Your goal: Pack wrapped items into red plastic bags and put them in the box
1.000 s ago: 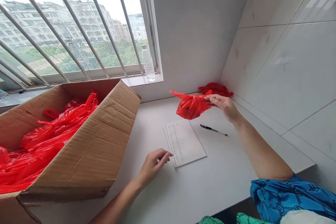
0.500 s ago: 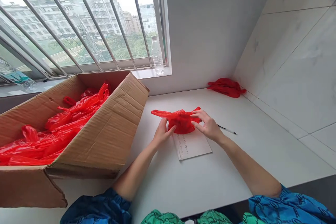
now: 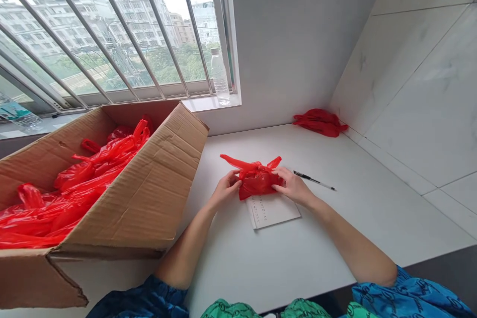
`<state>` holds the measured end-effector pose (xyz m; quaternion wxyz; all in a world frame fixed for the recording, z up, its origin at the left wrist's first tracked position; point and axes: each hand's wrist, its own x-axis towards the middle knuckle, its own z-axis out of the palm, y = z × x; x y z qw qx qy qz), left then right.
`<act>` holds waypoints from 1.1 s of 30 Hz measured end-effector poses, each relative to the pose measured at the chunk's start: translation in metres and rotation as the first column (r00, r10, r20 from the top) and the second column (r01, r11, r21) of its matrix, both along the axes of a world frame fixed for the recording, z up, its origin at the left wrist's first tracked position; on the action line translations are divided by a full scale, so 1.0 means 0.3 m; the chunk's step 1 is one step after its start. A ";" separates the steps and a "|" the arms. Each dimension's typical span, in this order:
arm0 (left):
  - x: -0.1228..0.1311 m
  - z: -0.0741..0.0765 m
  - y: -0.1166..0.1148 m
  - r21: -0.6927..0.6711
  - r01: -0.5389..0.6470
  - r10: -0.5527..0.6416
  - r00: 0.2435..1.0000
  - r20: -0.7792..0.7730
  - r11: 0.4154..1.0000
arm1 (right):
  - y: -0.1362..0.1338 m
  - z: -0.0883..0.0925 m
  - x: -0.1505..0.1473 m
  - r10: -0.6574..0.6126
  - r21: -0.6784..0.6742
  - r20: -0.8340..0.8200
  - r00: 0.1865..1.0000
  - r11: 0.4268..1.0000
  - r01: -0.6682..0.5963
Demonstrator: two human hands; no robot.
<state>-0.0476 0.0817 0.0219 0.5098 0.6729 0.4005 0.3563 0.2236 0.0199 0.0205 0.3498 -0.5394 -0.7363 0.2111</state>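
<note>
A knotted red plastic bag sits between my hands, its two tied handles sticking up and out to the sides. My left hand grips its left side, thumb in front and fingers behind. On the right side, my right hand pinches the bag in the same way. What the bag contains is hidden. Under and in front of it lies a white notebook with small marks down its left part. A black pen rests on the table to the right of my right hand.
At the left stands a large open cardboard box holding several red plastic bags. Another red bag lies in the back corner of the white table. Clear bottles stand and lie on the sill of the barred window.
Both hands have closed in on the bag's sides, and the bag sits slightly lower and fuller. Its right handle now stands free of my right fingers. More of the pen shows.
</note>
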 end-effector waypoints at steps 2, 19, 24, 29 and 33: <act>-0.008 0.025 -0.001 0.018 -0.012 0.012 1.000 0.021 1.000 | -0.014 0.034 0.002 0.007 0.052 -0.024 1.000 0.999 -0.006; 0.043 0.149 -0.132 0.492 0.036 0.063 0.981 -0.184 0.870 | -0.098 0.154 0.021 0.084 0.111 -0.199 0.976 0.992 -0.062; 0.041 0.194 -0.139 0.447 0.058 0.068 0.963 -0.259 0.892 | -0.116 0.200 0.052 0.109 -0.002 -0.066 0.992 0.994 -0.110; 0.122 0.186 -0.184 0.490 0.166 0.071 0.901 -0.428 0.856 | -0.104 0.142 -0.037 -0.046 0.263 -0.042 0.998 0.963 0.055; 0.172 0.107 -0.205 0.552 0.319 0.137 0.763 -0.632 0.770 | -0.096 0.029 -0.109 -0.025 0.192 0.198 0.980 0.981 -0.013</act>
